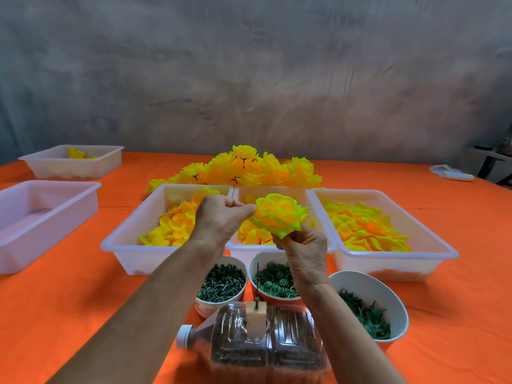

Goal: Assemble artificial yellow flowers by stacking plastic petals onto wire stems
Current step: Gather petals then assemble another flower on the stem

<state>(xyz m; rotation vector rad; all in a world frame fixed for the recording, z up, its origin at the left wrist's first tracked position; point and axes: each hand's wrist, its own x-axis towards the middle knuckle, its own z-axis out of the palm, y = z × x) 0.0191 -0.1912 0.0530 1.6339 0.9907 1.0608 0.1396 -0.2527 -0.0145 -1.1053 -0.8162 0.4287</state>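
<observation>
Over orange cloth (83,300), fingers (246,209) (both hands) pinch flower (278,214).

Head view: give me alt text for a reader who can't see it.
Both hands, left and right, hold a yellow flower above white trays of petals on an orange table. Bowls of green parts and a finished-flower pile sit nearby.
</observation>
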